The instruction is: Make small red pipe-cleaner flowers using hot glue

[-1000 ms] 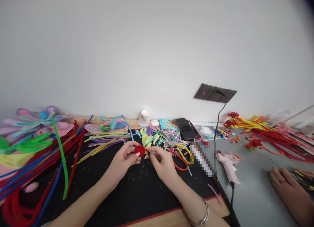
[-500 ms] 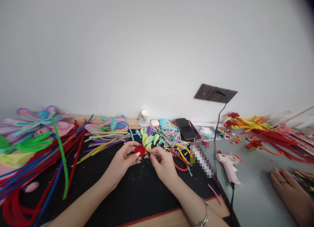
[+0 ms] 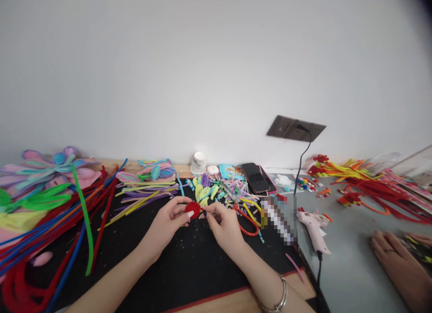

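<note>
A small red fuzzy disc, seemingly coiled pipe cleaner (image 3: pixel 192 210), is pinched between the thumb and fingers of my left hand (image 3: pixel 173 216). My right hand (image 3: pixel 221 220) is closed at the disc's right edge, thumb and forefinger pressed together on what looks like the pipe cleaner's end; the fingertips mostly hide it. Both hands hover over a black mat (image 3: pixel 189 268). Just behind them lie yellow-green and purple looped pieces (image 3: pixel 203 193) and a pair of scissors with red handles (image 3: pixel 248 223).
Long red, blue and green pipe cleaners (image 3: pixel 84 214) spread on the left. A paper cup (image 3: pixel 199 162) and a phone (image 3: pixel 255 178) stand or lie along the wall. To the right are a pink glue gun (image 3: pixel 313 232) with its cord and another person's hand (image 3: pixel 398 263).
The red disc turns slightly to face the camera more fully. Both hands otherwise keep nearly the same place and grip.
</note>
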### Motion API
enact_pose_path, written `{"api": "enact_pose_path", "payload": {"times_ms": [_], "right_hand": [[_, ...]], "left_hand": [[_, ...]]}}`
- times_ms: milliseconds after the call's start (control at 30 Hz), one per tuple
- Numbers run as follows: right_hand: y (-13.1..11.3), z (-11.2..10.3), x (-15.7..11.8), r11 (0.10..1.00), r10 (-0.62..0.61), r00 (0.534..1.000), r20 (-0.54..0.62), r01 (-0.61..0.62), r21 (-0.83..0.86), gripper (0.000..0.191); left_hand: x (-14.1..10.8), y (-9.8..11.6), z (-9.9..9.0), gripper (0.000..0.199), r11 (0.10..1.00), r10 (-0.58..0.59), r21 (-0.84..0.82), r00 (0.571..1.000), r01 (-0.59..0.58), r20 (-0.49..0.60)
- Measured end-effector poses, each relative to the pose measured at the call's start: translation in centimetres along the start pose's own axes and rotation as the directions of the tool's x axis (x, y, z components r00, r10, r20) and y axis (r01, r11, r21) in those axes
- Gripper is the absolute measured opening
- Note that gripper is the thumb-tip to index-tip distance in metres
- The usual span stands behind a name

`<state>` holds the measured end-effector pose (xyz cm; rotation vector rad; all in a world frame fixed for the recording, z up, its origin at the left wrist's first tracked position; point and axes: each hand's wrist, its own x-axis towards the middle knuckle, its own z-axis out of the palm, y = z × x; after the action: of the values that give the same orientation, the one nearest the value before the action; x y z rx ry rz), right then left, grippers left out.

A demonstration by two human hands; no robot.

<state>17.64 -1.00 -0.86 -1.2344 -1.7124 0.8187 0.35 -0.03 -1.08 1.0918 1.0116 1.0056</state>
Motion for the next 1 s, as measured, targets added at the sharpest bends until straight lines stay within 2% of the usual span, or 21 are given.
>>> {"api": "enact_pose_path", "payload": {"times_ms": [700,1000], "right_hand": [[0.20,-0.26,0.08,1.000,-0.012,1.000,0.014,0.012,-0.027,0.019],[0.13,-0.33,0.16,0.999,-0.019,1.000,0.024,0.020,-0.032,0.020]], "left_hand": [[-0.34,0.72,0.63,0.030,1.000,-0.030,0.003,0.999,0.030,0.016],[-0.17,0.13,0.29,0.026,0.995,0.030,0.098,0.999,-0.033,0.033]]}}
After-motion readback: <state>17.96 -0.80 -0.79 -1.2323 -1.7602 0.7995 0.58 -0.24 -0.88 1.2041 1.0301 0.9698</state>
